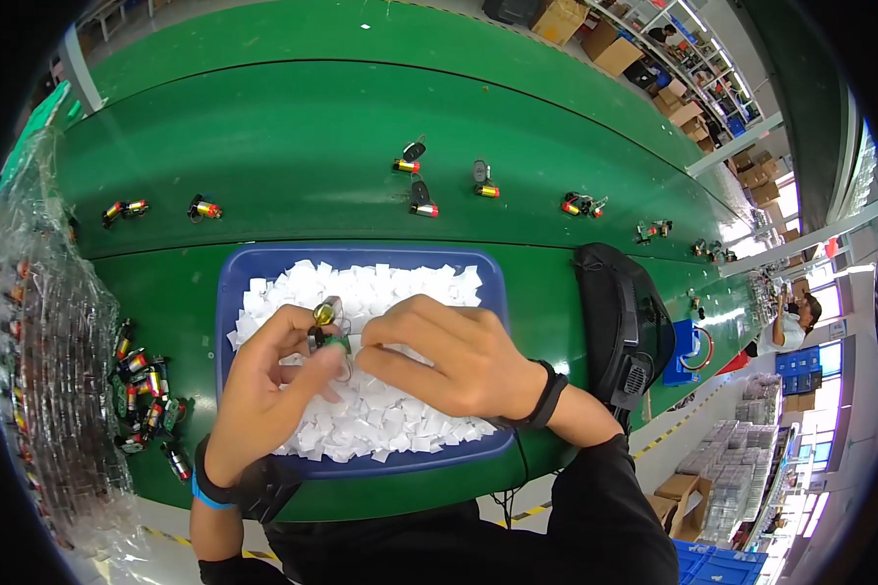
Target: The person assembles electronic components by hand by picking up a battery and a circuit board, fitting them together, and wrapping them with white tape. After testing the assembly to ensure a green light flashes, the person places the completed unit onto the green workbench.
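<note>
My left hand (268,385) grips a small electronic assembly (336,341) between thumb and fingers. The assembly has a green circuit board, thin wires and a shiny yellowish round part at its top. Close beside it, my right hand (463,366) has thumb and forefinger pinched together; whatever sits between those fingertips is too small to make out. Both hands are above a blue tray (228,322) filled with small white square pieces (400,283). Similar assemblies with red and yellow cylinders lie in a pile (148,390) on the green table left of the tray.
Clear plastic trays (63,390) are stacked at the left edge. Beyond the blue tray, scattered assemblies (486,183) lie along a green surface (302,146). On the right are a black case (622,317) and a blue tape dispenser (683,349). Another person (788,327) is farther right.
</note>
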A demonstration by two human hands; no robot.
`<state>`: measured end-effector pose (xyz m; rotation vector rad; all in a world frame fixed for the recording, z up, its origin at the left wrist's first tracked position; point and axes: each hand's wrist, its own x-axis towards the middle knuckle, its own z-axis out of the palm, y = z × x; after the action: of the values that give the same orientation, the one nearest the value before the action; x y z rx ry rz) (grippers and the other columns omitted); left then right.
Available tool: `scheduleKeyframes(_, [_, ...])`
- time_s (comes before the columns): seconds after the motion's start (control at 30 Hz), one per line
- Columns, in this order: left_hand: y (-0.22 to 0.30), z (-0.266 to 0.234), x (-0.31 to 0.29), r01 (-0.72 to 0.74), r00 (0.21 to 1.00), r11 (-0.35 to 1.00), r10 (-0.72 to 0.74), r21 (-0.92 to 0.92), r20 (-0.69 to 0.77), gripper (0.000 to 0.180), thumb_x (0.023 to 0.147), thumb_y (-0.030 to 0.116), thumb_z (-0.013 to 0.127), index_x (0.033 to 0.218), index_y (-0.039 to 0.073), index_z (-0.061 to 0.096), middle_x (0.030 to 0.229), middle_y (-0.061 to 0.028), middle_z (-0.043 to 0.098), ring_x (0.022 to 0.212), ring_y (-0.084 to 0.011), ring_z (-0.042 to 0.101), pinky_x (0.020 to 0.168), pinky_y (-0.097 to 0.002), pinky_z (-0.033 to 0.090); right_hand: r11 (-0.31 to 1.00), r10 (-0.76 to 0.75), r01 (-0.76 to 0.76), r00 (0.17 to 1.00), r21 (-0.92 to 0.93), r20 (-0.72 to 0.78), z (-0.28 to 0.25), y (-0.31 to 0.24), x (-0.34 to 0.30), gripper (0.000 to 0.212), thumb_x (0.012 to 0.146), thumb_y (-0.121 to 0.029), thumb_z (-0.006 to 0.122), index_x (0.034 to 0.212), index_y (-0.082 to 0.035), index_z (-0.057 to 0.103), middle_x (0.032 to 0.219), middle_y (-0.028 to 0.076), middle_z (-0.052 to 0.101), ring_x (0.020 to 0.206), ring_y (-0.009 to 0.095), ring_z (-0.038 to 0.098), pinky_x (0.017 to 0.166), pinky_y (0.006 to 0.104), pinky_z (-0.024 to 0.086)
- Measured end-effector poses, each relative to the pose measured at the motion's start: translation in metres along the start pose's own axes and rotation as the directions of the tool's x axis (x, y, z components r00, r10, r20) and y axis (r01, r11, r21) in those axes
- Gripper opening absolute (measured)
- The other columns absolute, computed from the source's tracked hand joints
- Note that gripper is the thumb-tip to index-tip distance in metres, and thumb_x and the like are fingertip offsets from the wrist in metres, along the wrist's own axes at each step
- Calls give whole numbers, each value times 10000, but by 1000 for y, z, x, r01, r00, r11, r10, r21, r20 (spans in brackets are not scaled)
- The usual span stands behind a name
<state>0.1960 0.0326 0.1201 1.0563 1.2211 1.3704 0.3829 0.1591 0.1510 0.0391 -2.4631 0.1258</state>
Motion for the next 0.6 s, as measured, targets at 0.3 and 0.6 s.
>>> scheduleKeyframes(0.3, [10,14,-1,-22,988,957,65,288,-142,169,961,79,669,1099,-3,616,832,-59,680,717,-84,635,580,-229,509,922,336,-335,941,193,25,-1,-8,1,201,778,11,778,951,-20,679,996,80,610,882,197,640,573,264,548])
scheduleKeyframes(0.6, [12,18,-6,2,986,950,50,314,-157,149,967,91,667,1073,-4,623,815,-69,674,644,-99,601,565,-242,478,645,602,-562,791,517,110,-9,11,-3,247,893,20,726,1129,-7,659,1102,127,613,945,226,657,679,295,572])
